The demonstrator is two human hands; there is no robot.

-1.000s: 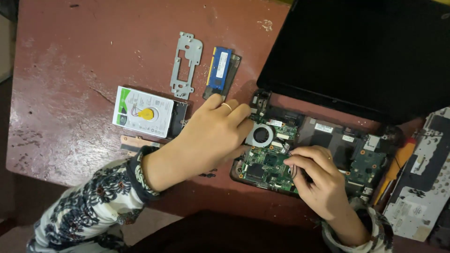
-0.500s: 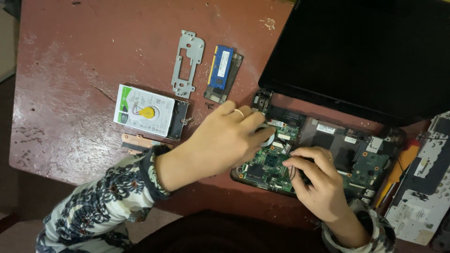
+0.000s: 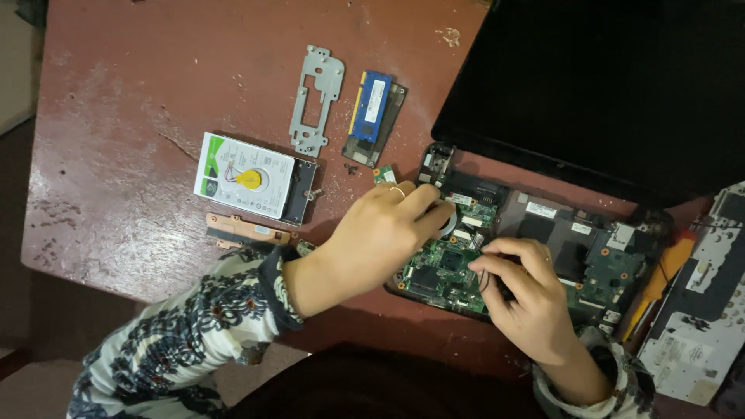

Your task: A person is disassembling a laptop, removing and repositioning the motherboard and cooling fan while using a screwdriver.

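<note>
While drive (image 3: 247,176), RAM (image 3: 370,106), bracket (image 3: 317,99) lie out, I note left hand (image 3: 380,240) curled on board (image 3: 458,264), right hand (image 3: 524,299) pinching; grasp unclear; board still seated.

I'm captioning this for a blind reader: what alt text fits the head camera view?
Two hands, left hand and right hand, work on the green circuit board of an opened laptop on a worn red table; a hard drive, metal bracket and memory module lie nearby.

One hard drive (image 3: 247,175) – one bracket (image 3: 317,98) – two hands.
</note>
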